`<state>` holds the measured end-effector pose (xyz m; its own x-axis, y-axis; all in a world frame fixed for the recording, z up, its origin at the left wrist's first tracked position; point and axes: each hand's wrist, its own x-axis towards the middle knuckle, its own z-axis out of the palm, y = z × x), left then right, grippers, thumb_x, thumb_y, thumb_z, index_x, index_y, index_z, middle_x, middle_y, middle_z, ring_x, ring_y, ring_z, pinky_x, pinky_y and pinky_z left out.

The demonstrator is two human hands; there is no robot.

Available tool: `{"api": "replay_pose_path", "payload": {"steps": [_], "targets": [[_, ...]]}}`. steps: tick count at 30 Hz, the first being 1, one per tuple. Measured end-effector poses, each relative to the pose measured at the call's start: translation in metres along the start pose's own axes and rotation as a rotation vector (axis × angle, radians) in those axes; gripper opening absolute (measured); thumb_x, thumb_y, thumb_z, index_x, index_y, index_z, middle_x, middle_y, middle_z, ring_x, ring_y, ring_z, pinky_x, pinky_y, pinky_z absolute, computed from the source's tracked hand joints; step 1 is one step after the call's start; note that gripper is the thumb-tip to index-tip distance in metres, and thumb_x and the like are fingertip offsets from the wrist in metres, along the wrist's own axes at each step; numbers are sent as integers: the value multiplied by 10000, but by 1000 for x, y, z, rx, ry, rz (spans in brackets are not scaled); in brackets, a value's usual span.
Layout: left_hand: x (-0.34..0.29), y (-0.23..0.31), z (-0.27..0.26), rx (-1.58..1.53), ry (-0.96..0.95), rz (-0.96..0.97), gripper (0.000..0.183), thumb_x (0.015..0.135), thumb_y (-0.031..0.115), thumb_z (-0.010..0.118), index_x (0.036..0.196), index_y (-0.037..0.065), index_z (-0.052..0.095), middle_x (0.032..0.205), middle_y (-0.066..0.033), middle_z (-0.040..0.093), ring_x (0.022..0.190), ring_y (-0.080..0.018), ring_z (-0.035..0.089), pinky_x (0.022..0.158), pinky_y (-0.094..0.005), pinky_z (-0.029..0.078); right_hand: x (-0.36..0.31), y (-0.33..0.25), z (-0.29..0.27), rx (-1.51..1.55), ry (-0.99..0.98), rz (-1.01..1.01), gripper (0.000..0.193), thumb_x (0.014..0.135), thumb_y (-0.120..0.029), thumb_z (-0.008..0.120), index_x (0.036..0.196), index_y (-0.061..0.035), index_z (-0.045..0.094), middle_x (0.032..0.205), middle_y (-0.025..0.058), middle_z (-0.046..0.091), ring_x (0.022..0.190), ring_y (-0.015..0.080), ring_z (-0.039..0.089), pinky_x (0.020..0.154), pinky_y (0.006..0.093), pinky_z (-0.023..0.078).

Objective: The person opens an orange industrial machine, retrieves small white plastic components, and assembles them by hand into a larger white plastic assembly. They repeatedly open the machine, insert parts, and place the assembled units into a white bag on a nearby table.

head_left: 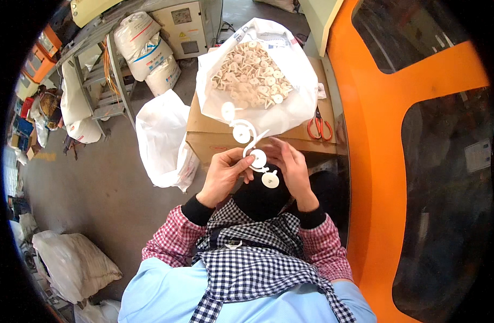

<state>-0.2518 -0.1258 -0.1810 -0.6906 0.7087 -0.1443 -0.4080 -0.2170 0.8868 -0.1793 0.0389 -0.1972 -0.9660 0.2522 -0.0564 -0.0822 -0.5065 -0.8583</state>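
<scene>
Between thumb and fingers, my left hand (225, 173) grips a white plastic moulded strip with round discs (241, 133). The strip has a curved stem, with several discs along it. Close by its right side is my right hand (291, 168), its fingers bent and smeared by motion; whether they touch the strip I cannot tell. Just beyond both hands, an open white bag (295, 91) holds a heap of small cream disc-shaped pieces with stems (252, 70). It rests on a cardboard box (204, 141).
Orange-handled scissors (319, 128) lie on the box, right of the bag. An orange machine (373, 161) with dark windows borders the right side. To the left stand an open white bag (163, 137), a metal step frame (109, 110) and stacked sacks (144, 48). Another sack (77, 264) lies lower left.
</scene>
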Motion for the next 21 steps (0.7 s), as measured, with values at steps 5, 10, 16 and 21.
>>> {"api": "replay_pose_path", "payload": {"steps": [5,10,16,21], "targets": [[-12,-8,8,95,93,83,162,866,75,591,974,-46,605,781,-66,628,614,-103,586,526,-210,459,-50,4,-8,-515,-175,1,343,928,-164,502,1219,16,494,1009,79,614,878,123,582,806,250,464],[-18,-14,14,209,138,217,142,868,54,581,961,-49,609,786,-70,635,617,-94,586,515,-206,457,-54,7,-12,-341,-195,87,302,921,-131,500,1177,30,502,992,105,618,830,138,604,750,242,485],[-18,-13,7,-108,198,-76,186,882,102,577,969,-62,582,783,-69,617,581,-100,571,503,-193,451,-55,6,0,-788,-77,-334,359,823,-103,633,1116,32,474,969,157,610,834,231,628,693,324,505],[-17,-13,7,-100,228,-60,170,882,101,578,970,-44,582,793,-66,621,587,-100,571,507,-183,444,-41,4,3,-1154,-37,-634,253,782,-92,660,995,3,561,750,177,604,634,301,611,538,340,491]]}}
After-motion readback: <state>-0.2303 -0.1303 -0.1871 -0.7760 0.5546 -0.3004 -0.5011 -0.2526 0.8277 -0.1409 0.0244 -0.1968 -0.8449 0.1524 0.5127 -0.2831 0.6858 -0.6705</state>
